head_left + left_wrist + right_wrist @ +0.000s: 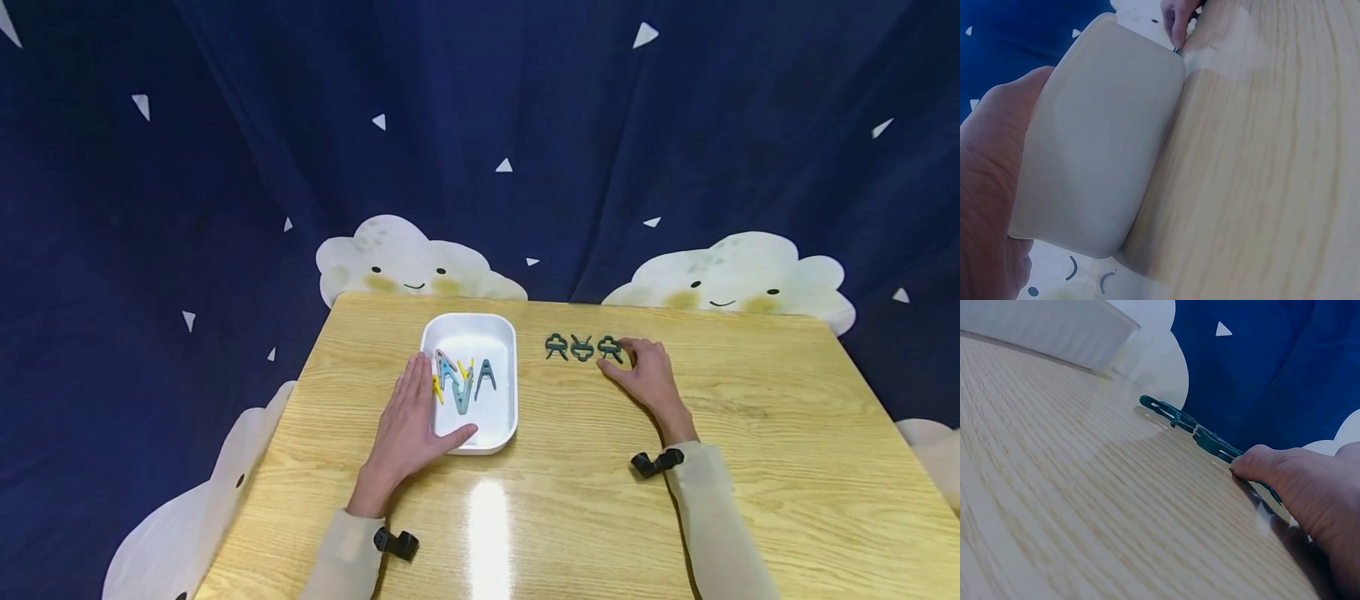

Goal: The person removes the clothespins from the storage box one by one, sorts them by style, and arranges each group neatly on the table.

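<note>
Along the left side of a white plastic tray (512,417), my left hand (408,425) rests with straight fingers on the rim, its thumb over the near edge. Inside the tray lie several clothespins: a pale teal clothespin (462,396), a dark grey-green clothespin (486,377), a yellow clothespin (437,388), and pink and blue ones overlapping. To the right, my right hand (649,375) pinches the rightmost dark green clip (611,348) between thumb and finger. Left of it in a row lie a middle green clip (582,348), turned the other way, and a left green clip (557,346).
The wooden table (585,517) carries the tray and the clips. A dark blue curtain (450,67) with white triangles and cloud figures hangs behind and beside it. Each wrist wears a small black camera, such as the right wrist camera (657,463).
</note>
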Tool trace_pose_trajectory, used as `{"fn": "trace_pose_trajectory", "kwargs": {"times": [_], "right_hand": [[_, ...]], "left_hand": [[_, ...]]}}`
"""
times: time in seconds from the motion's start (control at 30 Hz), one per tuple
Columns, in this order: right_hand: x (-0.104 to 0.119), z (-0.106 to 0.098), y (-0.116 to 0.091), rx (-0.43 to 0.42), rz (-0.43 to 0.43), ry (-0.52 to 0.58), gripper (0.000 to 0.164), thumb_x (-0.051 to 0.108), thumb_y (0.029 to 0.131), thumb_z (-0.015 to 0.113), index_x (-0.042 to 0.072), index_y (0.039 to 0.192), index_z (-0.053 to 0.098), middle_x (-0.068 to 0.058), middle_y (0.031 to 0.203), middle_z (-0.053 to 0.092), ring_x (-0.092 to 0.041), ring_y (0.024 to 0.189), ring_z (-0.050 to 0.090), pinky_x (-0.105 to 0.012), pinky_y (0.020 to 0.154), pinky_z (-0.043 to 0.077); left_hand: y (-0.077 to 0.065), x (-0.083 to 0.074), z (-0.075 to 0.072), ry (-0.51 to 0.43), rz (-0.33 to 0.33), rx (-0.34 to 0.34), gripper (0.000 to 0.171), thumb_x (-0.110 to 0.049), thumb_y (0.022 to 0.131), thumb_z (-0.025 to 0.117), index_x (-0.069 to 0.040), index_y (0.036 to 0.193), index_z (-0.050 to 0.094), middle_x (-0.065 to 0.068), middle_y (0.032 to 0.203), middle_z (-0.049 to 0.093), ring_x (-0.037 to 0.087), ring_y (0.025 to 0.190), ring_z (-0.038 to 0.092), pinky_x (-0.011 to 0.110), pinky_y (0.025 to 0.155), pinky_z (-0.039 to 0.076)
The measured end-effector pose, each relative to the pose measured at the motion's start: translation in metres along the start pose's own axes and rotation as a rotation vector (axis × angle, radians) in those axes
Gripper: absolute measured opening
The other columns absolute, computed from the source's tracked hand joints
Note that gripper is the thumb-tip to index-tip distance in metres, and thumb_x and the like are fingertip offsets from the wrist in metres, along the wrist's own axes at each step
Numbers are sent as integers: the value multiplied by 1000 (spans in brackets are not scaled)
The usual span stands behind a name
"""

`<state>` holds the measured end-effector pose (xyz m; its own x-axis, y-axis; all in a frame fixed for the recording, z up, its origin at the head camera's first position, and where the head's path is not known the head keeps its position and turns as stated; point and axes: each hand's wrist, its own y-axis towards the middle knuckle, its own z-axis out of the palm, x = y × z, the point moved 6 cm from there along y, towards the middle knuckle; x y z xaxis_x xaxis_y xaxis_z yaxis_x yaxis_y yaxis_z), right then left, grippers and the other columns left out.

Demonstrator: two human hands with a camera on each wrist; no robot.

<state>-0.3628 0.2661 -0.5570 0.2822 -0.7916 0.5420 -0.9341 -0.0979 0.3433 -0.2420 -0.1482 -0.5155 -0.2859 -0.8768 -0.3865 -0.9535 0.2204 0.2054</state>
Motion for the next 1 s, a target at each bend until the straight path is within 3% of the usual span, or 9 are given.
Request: {"fn": "trace_pose_trajectory", "kwargs": {"times": [0.4,0.73,0.9,1.0], "right_hand": [[5,-2,-3,-15,-17,-3,57,37,89,83,-7,123,70,-8,71,48,-28,73,39,-40,75,26],[3,-2,-5,27,47,-2,80,46,86,82,-6,142,58,-11,80,52,-31,82,42,-40,73,29],[10,-4,-9,-24,23,23,89,46,81,86,-5,146,54,-10,77,50,-31,82,39,-44,80,30],[20,-3,-14,-55,-11,59,85,42,81,87,-4,144,55,-10,75,47,-30,83,37,-45,82,28]], "left_hand": [[-2,0,1,17,10,-9,132,-88,82,56,2,166,7,20,174,7,29,162,4,42,131,12],[-2,-1,0,18,15,-17,132,-87,82,57,2,166,7,21,174,8,30,162,5,43,131,13],[-1,-1,0,18,20,-22,132,-87,82,57,4,165,9,20,174,7,32,162,6,43,131,13],[0,-1,-1,15,24,-30,132,-86,82,58,4,165,10,20,174,6,33,162,8,45,131,15]]}}
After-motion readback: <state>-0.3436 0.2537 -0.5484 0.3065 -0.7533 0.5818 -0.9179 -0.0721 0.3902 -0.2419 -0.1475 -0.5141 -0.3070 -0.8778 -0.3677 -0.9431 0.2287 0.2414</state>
